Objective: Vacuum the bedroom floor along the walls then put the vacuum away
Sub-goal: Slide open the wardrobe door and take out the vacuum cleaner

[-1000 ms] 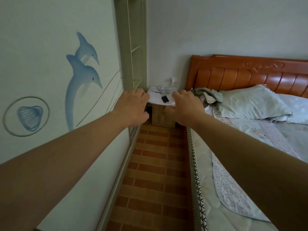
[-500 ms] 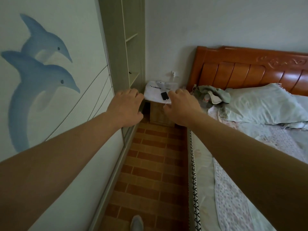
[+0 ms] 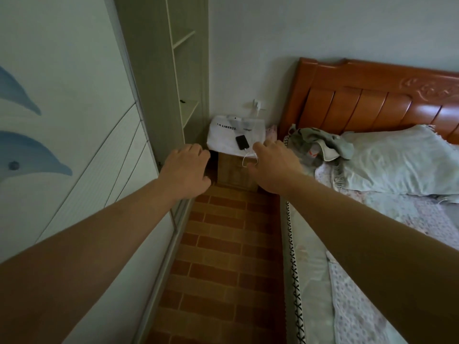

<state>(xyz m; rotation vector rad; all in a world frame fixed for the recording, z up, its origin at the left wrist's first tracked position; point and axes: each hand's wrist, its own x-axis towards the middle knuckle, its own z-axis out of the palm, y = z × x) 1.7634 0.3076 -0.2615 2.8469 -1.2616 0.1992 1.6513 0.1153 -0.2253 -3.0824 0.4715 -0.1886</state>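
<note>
Since a second ago: view closer to nightstand, dolphin wardrobe door (image 3: 62, 135) slides out at 9 o'clock; person walking aisle, not yet vacuuming.
Open shelf (image 3: 190, 112): only small dark item.
Left hand (image 3: 185, 171), right hand (image 3: 272, 167): fingers loosely curled, empty.
White bag (image 3: 228, 137) at 12 o'clock, phone (image 3: 242, 142) on top; contents hidden.
Vacuum not in view; brick floor (image 3: 223, 256) bare.

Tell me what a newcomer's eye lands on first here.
Two bare arms stretch forward, left hand and right hand empty, over a strip of red-brown brick-pattern floor. Blue painted dolphins cover the pale wardrobe door at left. A glossy orange wooden headboard stands at right; a black phone lies between.
</note>
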